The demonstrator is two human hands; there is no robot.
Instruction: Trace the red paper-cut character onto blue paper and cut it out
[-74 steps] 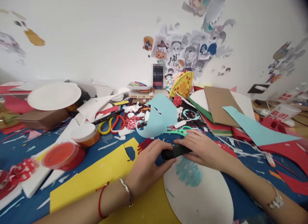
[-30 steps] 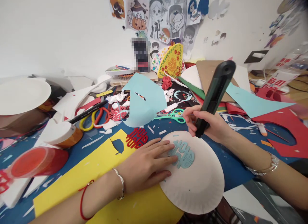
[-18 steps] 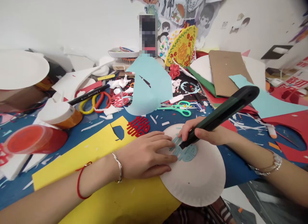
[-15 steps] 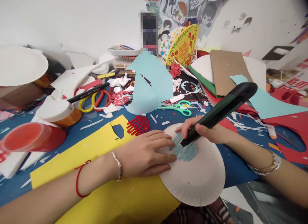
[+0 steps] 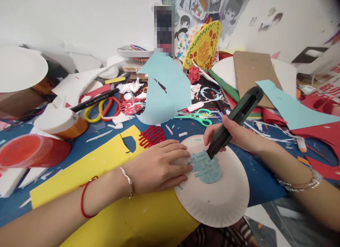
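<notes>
My right hand (image 5: 236, 135) grips a dark green utility knife (image 5: 235, 119), tilted with its front end down at the upper edge of a light blue paper cutout (image 5: 208, 174). The blade itself is too small to make out. The cutout, a round lattice-like character, lies on a white paper plate (image 5: 225, 204). My left hand (image 5: 160, 165) lies flat, fingers stretched out, with its fingertips on the plate beside the cutout's left side. Under that hand spreads a sheet of yellow paper (image 5: 106, 172). A similar red cutout (image 5: 152, 136) rests just beyond it.
Green scissors (image 5: 198, 116) and a curled blue paper sheet (image 5: 170, 95) lie ahead. Red and yellow scissor handles (image 5: 103, 109), an orange-sided jar (image 5: 63, 123) and a red tub (image 5: 34, 151) stand left. Brown cardboard (image 5: 255, 75) and red paper (image 5: 321, 144) lie right, amid scraps.
My right hand has lifted the knife from beside my left hand, and its front end came down onto the cutout. The knife then turned steeper. My left hand moved onto the plate's edge and stays there.
</notes>
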